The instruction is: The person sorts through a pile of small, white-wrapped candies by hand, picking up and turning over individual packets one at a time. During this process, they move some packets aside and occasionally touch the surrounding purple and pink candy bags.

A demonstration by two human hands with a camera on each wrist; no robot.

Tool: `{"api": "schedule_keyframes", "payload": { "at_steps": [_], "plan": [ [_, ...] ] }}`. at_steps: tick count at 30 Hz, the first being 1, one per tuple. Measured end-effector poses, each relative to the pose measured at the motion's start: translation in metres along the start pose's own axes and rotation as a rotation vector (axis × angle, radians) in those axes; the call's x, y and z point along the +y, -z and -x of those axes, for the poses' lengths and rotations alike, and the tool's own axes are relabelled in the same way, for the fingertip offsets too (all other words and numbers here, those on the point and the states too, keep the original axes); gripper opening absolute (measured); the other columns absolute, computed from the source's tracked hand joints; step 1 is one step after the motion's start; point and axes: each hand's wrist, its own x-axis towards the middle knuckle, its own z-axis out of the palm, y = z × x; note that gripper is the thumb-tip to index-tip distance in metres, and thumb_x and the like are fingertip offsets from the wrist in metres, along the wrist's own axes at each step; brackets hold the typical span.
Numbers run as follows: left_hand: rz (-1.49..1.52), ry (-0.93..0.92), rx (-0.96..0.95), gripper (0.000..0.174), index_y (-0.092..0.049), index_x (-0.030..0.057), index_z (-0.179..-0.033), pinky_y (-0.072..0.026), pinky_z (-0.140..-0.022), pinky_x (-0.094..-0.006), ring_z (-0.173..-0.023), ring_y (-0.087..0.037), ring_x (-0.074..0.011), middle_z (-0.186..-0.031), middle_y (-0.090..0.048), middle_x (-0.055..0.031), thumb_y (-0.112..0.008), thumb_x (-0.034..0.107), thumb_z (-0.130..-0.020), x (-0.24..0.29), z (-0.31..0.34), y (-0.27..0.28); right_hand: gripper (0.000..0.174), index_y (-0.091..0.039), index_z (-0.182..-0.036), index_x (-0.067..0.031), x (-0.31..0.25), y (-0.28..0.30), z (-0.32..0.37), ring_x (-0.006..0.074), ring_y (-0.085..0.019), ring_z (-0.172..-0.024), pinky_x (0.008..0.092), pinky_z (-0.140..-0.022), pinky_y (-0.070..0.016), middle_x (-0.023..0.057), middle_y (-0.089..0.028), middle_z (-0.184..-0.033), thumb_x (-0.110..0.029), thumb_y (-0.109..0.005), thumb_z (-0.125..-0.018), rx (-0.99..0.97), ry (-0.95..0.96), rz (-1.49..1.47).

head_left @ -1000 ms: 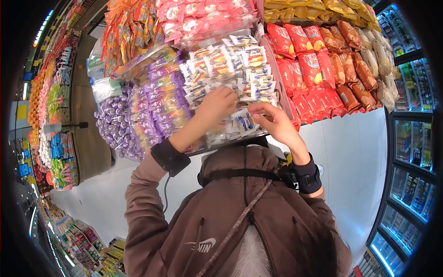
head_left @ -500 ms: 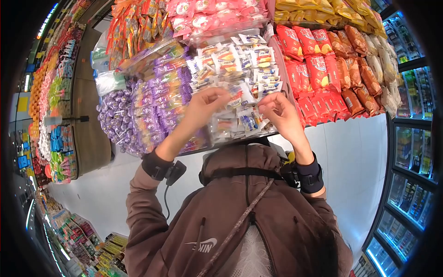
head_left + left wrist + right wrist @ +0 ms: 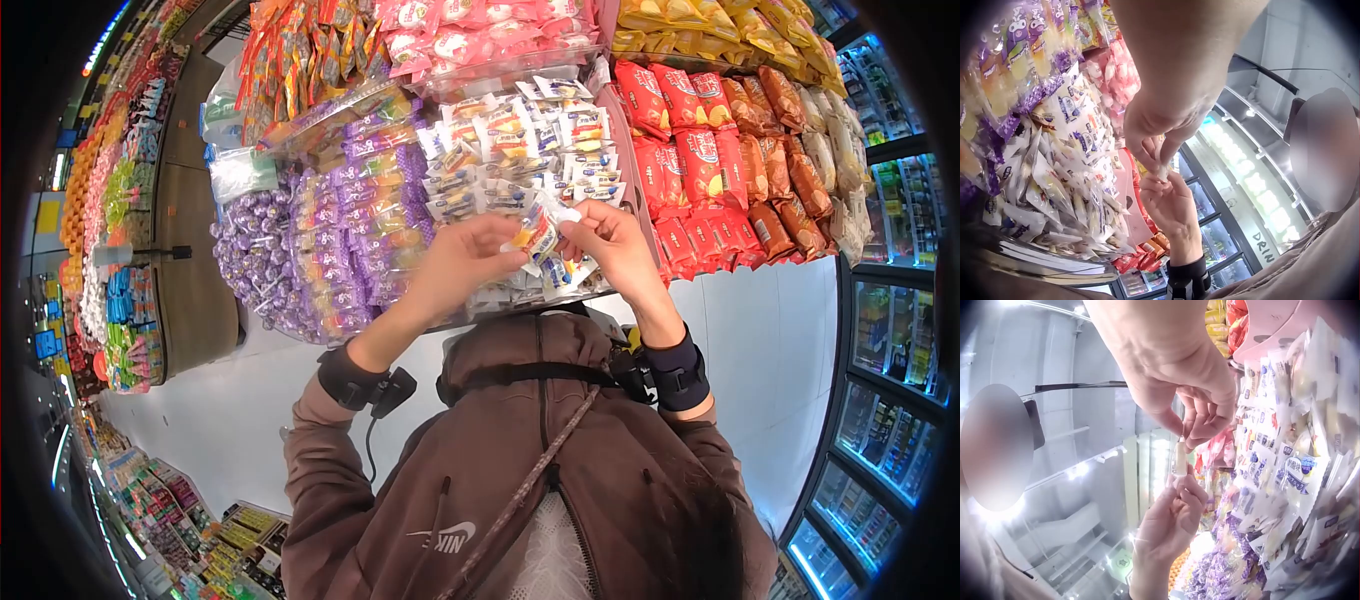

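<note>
Just above the bin of white-wrapped snacks (image 3: 500, 130), a small white snack packet (image 3: 541, 232) with red, yellow and blue print is held up between both hands. My left hand (image 3: 466, 262) pinches one end between thumb and fingers. The other end is pinched by my right hand (image 3: 618, 248). Seen from the right wrist, the packet (image 3: 1180, 456) stands edge-on between the right fingertips above and the left hand (image 3: 1169, 528) below. The left wrist view shows the fingertips of both hands close together, mostly hiding it.
Purple jelly packs (image 3: 345, 220) fill the bin on the left. Red packets (image 3: 690, 160) and brown packets (image 3: 775, 170) lie to the right, past a pink divider (image 3: 640, 190). Pink bags (image 3: 480, 35) sit behind. Lit drink fridges (image 3: 890, 340) line the right side.
The left hand rose from the white packets with one packet and moved it toward the right hand. The right hand has come in and taken the packet's other end.
</note>
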Motion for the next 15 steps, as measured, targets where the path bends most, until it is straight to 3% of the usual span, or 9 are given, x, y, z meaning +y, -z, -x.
{"api": "schedule_keyframes", "payload": {
  "at_steps": [6, 9, 15],
  "plan": [
    [0.068, -0.054, -0.004, 0.022, -0.053, 0.0001, -0.100, -0.0535, -0.073, -0.0262, -0.082, -0.059, -0.0101, -0.093, -0.061, -0.0048, -0.063, 0.000, -0.080, -0.011, -0.003, 0.001, 0.012, -0.054, -0.078, -0.0040, -0.001, -0.009, -0.009, 0.0010, -0.047, -0.060, 0.0186, -0.054, -0.0391, -0.0048, -0.050, -0.064, -0.011, -0.059, -0.086, 0.019, 0.004, -0.008],
    [0.104, -0.122, 0.004, 0.023, -0.053, 0.0022, -0.103, -0.0521, -0.068, -0.0222, -0.078, -0.059, -0.0085, -0.092, -0.061, -0.0023, -0.063, 0.004, -0.082, -0.014, -0.002, 0.003, 0.013, -0.055, -0.077, -0.0041, 0.001, -0.009, -0.008, 0.0016, -0.047, -0.061, 0.0195, -0.055, -0.0391, -0.0042, -0.052, -0.065, -0.012, -0.061, -0.085, 0.003, -0.017, 0.183],
    [0.131, -0.104, 0.045, 0.021, -0.052, 0.0053, -0.100, -0.0506, -0.064, -0.0199, -0.077, -0.058, -0.0059, -0.088, -0.060, 0.0007, -0.063, 0.006, -0.082, -0.009, -0.004, 0.000, 0.012, -0.054, -0.078, -0.0036, 0.000, -0.026, -0.004, 0.0029, -0.047, -0.063, 0.0204, -0.056, -0.0390, -0.0038, -0.052, -0.068, -0.009, -0.064, -0.081, -0.007, 0.048, 0.174]
  ]
}}
